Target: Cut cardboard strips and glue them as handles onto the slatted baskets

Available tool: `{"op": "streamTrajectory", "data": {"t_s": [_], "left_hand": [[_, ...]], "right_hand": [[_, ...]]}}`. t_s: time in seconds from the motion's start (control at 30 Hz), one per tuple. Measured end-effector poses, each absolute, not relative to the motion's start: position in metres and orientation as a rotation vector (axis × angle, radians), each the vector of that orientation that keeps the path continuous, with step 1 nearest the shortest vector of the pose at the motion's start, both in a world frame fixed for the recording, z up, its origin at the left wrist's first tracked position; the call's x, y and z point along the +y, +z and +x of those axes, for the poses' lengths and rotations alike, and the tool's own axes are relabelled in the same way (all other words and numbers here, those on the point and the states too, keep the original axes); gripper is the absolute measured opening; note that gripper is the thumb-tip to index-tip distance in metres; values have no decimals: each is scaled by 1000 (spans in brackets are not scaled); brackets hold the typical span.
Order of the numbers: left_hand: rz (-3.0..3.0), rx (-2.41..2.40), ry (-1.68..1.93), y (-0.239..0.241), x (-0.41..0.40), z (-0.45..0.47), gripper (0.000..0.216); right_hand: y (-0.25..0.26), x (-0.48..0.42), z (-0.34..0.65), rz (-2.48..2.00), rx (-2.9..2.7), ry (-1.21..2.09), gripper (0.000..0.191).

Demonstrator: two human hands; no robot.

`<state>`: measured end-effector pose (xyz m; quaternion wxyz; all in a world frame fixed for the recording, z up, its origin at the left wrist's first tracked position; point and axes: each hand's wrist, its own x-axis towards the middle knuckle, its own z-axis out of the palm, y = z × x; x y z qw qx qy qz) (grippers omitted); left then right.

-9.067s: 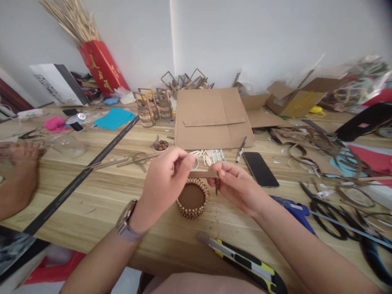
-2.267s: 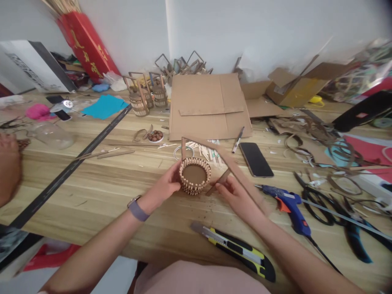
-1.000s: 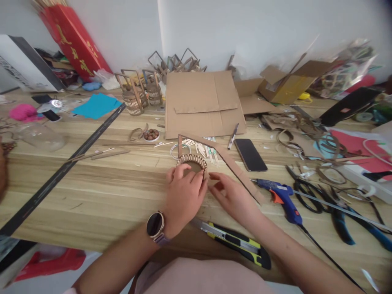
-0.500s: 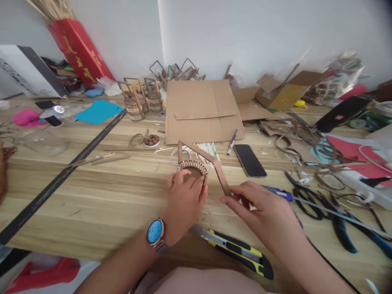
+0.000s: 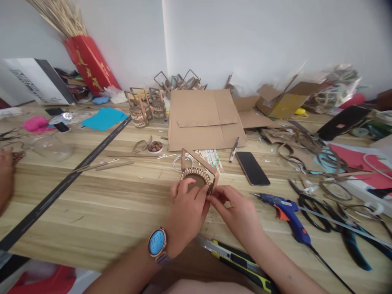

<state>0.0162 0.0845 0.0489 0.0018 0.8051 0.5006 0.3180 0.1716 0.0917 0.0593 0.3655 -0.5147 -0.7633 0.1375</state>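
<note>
A small round basket (image 5: pixel 196 171) with a slatted rim and a brown base lies in front of me. My left hand (image 5: pixel 186 206) is closed on its near side, with fingers over the rim. A bent brown cardboard strip (image 5: pixel 200 160) rises from the basket's far left side and angles over to its right side like a handle. My right hand (image 5: pixel 237 210) pinches the strip's lower end against the basket's right side, close to the left fingertips. The exact contact there is partly hidden by my fingers.
A yellow-black utility knife (image 5: pixel 235 259) lies under my right forearm. Right of that hand are a blue glue gun (image 5: pixel 286 212), scissors (image 5: pixel 315 210) and a phone (image 5: pixel 252 168). Cardboard (image 5: pixel 208 108) and finished small baskets (image 5: pixel 139 114) stand behind. Another person's hand (image 5: pixel 4 175) is at far left.
My right hand has moved left, bringing the strip's free end from away to the right in against the basket's side. My left hand keeps its hold. The glue gun has come into fuller view.
</note>
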Motion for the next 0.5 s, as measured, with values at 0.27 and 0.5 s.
{"op": "streamTrajectory", "data": {"t_s": [0.27,0.5], "left_hand": [[2518,1477,882,54,84,10,25],[2547,1577,920,64,82,6,27]], "right_hand": [[58,93,171,-1345,-2056,223,25],[61,94,176,-1364,-2063,158,31]]}}
